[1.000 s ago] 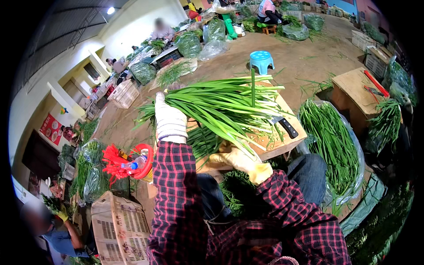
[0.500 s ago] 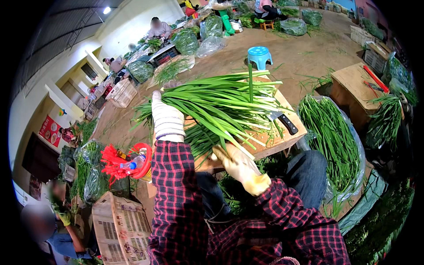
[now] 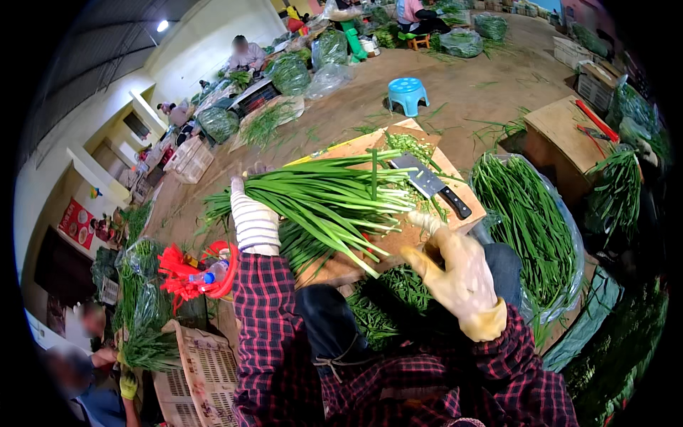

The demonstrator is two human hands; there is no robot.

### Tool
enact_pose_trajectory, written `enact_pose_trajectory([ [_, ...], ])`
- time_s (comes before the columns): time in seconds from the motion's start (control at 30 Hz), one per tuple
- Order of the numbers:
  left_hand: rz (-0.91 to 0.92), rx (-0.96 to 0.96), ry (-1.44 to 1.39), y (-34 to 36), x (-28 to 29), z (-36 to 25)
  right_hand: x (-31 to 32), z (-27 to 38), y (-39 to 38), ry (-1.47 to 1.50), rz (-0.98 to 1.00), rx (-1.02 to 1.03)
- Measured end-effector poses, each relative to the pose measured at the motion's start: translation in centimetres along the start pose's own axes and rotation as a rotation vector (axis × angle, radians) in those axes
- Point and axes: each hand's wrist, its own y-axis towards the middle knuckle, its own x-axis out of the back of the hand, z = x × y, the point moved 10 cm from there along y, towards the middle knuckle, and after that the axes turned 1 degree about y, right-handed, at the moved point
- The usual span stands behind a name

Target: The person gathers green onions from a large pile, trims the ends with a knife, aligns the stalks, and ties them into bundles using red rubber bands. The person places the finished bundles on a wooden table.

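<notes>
My left hand [image 3: 255,222], in a striped white knit glove, grips the leafy part of a bunch of garlic chives [image 3: 320,186]. The pale stem ends fan out rightward over a low wooden worktable [image 3: 344,151]. My right hand [image 3: 459,274], in a yellowish coated glove, is open with fingers apart beside the stem ends, holding nothing. A cleaver [image 3: 425,181] with a black handle lies on the worktable beyond it, next to short trimmed pieces [image 3: 413,144]. More chives [image 3: 302,245] lie under the bunch, partly hidden by it.
A plastic-lined heap of chives [image 3: 526,228] stands at my right, by a wooden box [image 3: 562,135] with a red-handled tool. To my left are red ties [image 3: 181,270] and a plastic crate [image 3: 213,370]. A blue stool [image 3: 407,94] stands ahead; other people work around.
My right hand has moved right and up from beneath the bunch, its fingers spreading. The bunch has shifted slightly left and down, uncovering the cleaver blade and trimmings.
</notes>
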Motion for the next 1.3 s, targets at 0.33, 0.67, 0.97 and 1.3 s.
enact_pose_trajectory([
  [0.33,0.34,0.06,0.084,-6.0,-5.9,3.0,-4.1,5.3,5.4,-0.086,-0.146,0.434],
  [0.67,0.259,0.099,0.127,-3.2,-0.8,2.4,-7.3,-2.9,-7.0,0.126,0.811,0.053],
  [0.97,0.3,0.075,0.219,-6.4,-0.7,-1.5,-8.8,-9.5,-0.4,0.888,0.326,-0.359],
  [1.3,0.213,0.056,0.052,-8.4,-1.2,-1.8,-13.2,-6.7,-0.3,0.754,0.4,-0.46],
])
